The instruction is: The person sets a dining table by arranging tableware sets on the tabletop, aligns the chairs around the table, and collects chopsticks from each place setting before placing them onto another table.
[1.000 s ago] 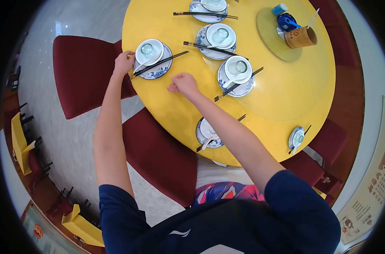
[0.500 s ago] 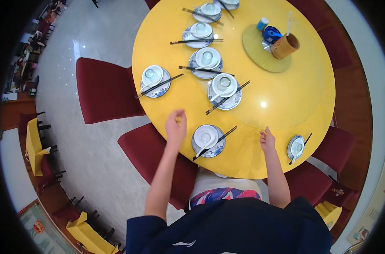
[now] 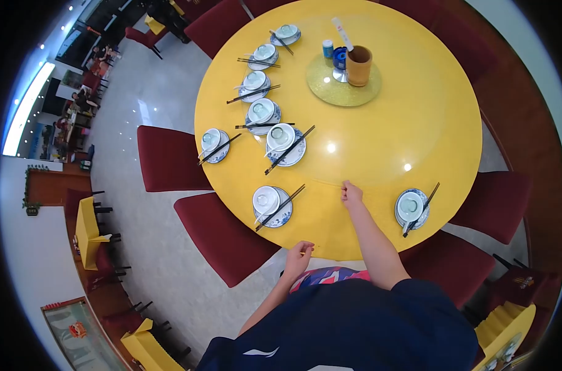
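Note:
My left hand (image 3: 298,258) is low at the near edge of the round yellow table (image 3: 336,238), its fingers curled in with nothing visible in them. Farther in, my right hand (image 3: 351,194) is closed over the tabletop, near the rim of the clear glass turntable (image 3: 380,142). Whether it touches the glass I cannot tell. Left of my hands sits a place setting (image 3: 272,207) with plate, bowl, glass, spoon and black chopsticks. Another setting (image 3: 412,209) lies to the right. On the turntable the closest setting is a white bowl (image 3: 281,137) on a blue-patterned plate.
Several more settings (image 3: 260,112) run along the turntable's left side, and one (image 3: 214,146) sits by the left edge. A bamboo cup (image 3: 359,65) and blue items (image 3: 339,57) stand on a round gold mat (image 3: 343,96). Dark red chairs (image 3: 225,238) surround the table.
My left hand has dropped from above the tabletop to the near edge. My right hand has closed and shifted left in view. The camera has turned, showing more of the room at left.

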